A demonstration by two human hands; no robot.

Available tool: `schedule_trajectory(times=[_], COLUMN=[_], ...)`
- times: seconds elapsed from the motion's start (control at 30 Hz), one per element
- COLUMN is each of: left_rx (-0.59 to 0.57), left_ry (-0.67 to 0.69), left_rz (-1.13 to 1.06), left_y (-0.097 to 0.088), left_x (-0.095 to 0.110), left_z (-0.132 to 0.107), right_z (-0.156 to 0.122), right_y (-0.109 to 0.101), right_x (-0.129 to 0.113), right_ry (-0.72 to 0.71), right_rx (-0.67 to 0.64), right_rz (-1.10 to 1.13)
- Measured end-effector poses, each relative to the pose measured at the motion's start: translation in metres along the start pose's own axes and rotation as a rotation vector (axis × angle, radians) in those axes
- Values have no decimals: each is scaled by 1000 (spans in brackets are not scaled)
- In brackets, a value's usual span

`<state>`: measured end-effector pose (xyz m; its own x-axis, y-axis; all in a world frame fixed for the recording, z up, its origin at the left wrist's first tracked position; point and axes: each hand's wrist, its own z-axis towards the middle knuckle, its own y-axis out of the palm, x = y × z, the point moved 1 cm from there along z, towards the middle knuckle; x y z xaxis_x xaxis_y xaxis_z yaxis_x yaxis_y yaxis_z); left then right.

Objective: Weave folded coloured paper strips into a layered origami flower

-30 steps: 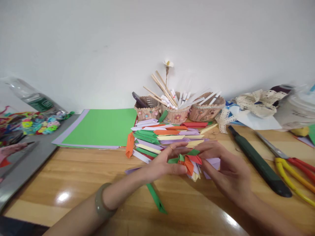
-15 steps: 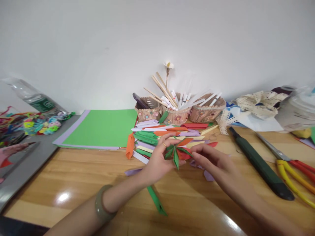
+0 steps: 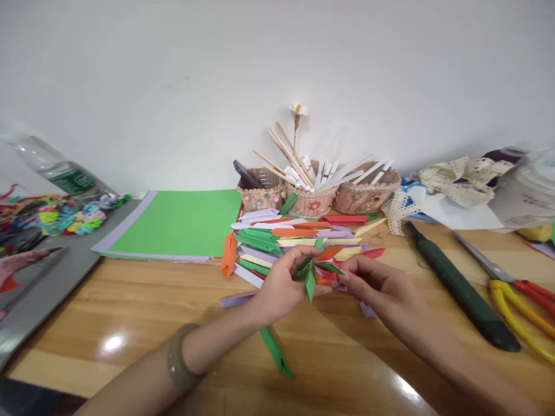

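Between my hands is a folded paper flower [image 3: 310, 283] with green, orange and red petals, held just above the wooden table. My left hand [image 3: 284, 283], a ring on one finger and a bangle at the wrist, is closed around its left side. Fingers of my right hand [image 3: 375, 283] pinch the tip of a green petal on the right. Behind the flower lies a pile of folded paper strips [image 3: 258, 240] in green, white, orange, purple, yellow and red. A single green folded strip [image 3: 275, 352] rests in front of my left forearm.
Green paper sheets [image 3: 186, 225] lie at the back left, beside a grey board [image 3: 47, 306] with colourful craft bits. Decorated baskets [image 3: 313, 203] with sticks and pens stand against the wall. To the right are a dark green long-handled tool [image 3: 466, 289], scissors [image 3: 498, 300] and lace [image 3: 455, 185].
The flower has turned slightly in my hands, so its red and orange inside shows more. Both hands have shifted only a little.
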<state>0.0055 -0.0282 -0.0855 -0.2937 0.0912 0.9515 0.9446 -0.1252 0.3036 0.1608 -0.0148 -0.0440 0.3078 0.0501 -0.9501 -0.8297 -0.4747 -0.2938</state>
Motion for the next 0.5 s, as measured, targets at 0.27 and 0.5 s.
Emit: schedule_trajectory(times=[0.27, 0.5], left_rx=[7, 17], left_ry=[54, 56], left_rz=[-12, -10], left_y=[-3, -2], left_x=[-3, 1], left_z=[-1, -2], right_z=[-1, -2], right_y=[1, 0], right_x=[0, -1], right_ry=[5, 10], right_rx=[-19, -30], right_rz=[-7, -3])
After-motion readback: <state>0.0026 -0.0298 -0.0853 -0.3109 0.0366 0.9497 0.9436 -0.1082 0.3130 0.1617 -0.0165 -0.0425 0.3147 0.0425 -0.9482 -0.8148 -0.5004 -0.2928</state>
